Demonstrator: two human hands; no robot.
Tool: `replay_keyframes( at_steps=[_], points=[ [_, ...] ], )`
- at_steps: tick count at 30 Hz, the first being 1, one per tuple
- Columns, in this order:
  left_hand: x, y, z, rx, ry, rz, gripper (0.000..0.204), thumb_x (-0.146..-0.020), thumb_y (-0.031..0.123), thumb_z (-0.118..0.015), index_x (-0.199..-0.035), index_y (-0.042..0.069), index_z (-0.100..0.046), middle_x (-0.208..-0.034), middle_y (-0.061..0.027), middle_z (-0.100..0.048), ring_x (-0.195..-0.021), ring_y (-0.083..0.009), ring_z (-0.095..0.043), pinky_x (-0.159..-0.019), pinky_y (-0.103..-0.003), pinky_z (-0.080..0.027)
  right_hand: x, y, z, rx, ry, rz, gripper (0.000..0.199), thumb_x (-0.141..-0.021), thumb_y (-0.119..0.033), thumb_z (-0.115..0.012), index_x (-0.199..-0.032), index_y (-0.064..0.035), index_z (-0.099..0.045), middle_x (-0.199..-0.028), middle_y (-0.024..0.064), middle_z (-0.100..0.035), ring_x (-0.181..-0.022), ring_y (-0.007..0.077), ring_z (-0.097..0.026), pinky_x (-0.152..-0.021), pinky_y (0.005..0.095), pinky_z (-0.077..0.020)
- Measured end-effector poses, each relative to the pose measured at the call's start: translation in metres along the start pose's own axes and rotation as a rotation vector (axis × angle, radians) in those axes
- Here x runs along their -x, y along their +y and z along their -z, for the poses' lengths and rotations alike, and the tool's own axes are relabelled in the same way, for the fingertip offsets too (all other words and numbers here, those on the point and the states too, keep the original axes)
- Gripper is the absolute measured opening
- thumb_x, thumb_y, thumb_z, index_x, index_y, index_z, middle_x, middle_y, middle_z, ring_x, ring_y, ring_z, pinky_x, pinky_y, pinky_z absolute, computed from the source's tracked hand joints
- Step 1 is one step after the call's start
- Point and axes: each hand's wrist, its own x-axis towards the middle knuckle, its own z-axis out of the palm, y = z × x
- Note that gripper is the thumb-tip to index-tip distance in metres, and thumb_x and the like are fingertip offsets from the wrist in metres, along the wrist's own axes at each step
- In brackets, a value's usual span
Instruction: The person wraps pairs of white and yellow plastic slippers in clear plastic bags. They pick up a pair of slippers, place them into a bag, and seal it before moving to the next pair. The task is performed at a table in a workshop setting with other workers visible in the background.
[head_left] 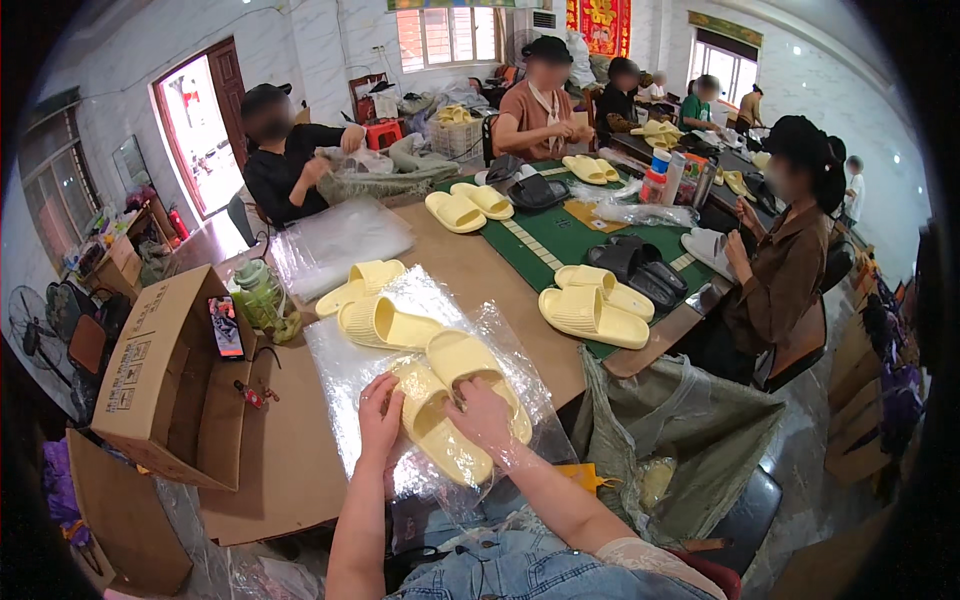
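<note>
In front of me a pair of pale yellow slippers point(447, 445) lies side by side, with clear shiny plastic bag film point(540, 425) around and under them. My left hand point(380, 408) is at the left edge of the left slipper, its fingers bent in on the film there. My right hand point(482, 415) grips the pair at the middle, fingers reaching into the foot openings; some fingertips are hidden. Just beyond, another yellow pair point(385, 325) rests partly on the stack of clear bags point(345, 365).
An open cardboard box point(165, 375) stands at the left, a phone point(225, 327) on its edge. More yellow slippers point(595, 318) and black slippers point(637, 268) lie on the green mat point(540, 240). A woven sack point(680, 440) hangs at the right. Several people sit around the tables.
</note>
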Motion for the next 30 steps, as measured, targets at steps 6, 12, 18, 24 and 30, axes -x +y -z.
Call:
replay_keyframes(
  at_steps=[6, 12, 18, 24, 30],
  points=[
    [0.005, -0.011, 0.005, -0.044, 0.005, -0.009, 0.029, -0.091, 0.015, -0.066, -0.117, 0.004, -0.069, -0.129, -0.0164, -0.063, -0.123, -0.0306, -0.055, -0.107, -0.04, -0.043, 0.0, -0.008, 0.003, 0.049, -0.097, -0.037, 0.039, -0.088, -0.04, -0.064, -0.105, -0.0053, -0.065, -0.105, 0.0152, -0.062, -0.091, 0.0358, -0.066, -0.077, 0.0473, -0.0528],
    [-0.001, -0.005, -0.001, 0.014, 0.008, -0.005, 0.028, -0.091, 0.015, -0.067, -0.117, 0.004, -0.069, -0.129, -0.0157, -0.062, -0.124, -0.0301, -0.055, -0.107, -0.039, -0.043, 0.0, -0.002, 0.002, 0.009, -0.002, 0.023, 0.038, -0.088, -0.039, -0.063, -0.106, -0.0057, -0.065, -0.101, 0.0154, -0.062, -0.091, 0.0359, -0.065, -0.077, 0.0469, -0.0532],
    [0.001, -0.005, 0.0, -0.019, 0.01, 0.002, 0.027, -0.091, 0.015, -0.067, -0.115, 0.004, -0.07, -0.129, -0.0147, -0.063, -0.123, -0.0303, -0.056, -0.106, -0.039, -0.043, 0.002, 0.001, -0.002, 0.013, 0.007, 0.027, 0.038, -0.088, -0.039, -0.064, -0.106, -0.0064, -0.065, -0.1, 0.0157, -0.061, -0.087, 0.0365, -0.066, -0.074, 0.0475, -0.0534],
    [0.004, -0.011, -0.002, -0.009, 0.021, -0.004, 0.028, -0.09, 0.014, -0.068, -0.116, 0.004, -0.07, -0.127, -0.0149, -0.063, -0.122, -0.0307, -0.056, -0.106, -0.04, -0.043, 0.002, 0.001, -0.001, 0.015, -0.025, -0.012, 0.039, -0.087, -0.038, -0.065, -0.11, -0.0067, -0.066, -0.103, 0.0138, -0.061, -0.091, 0.0346, -0.065, -0.078, 0.046, -0.0533],
    [0.003, -0.006, 0.001, -0.008, 0.016, -0.011, 0.026, -0.092, 0.013, -0.066, -0.116, 0.004, -0.07, -0.129, -0.0155, -0.063, -0.122, -0.0297, -0.057, -0.106, -0.039, -0.044, 0.002, -0.004, 0.002, 0.03, -0.038, -0.017, 0.039, -0.087, -0.038, -0.065, -0.111, -0.0071, -0.066, -0.102, 0.0132, -0.061, -0.091, 0.0342, -0.065, -0.078, 0.0457, -0.053]
  ],
)
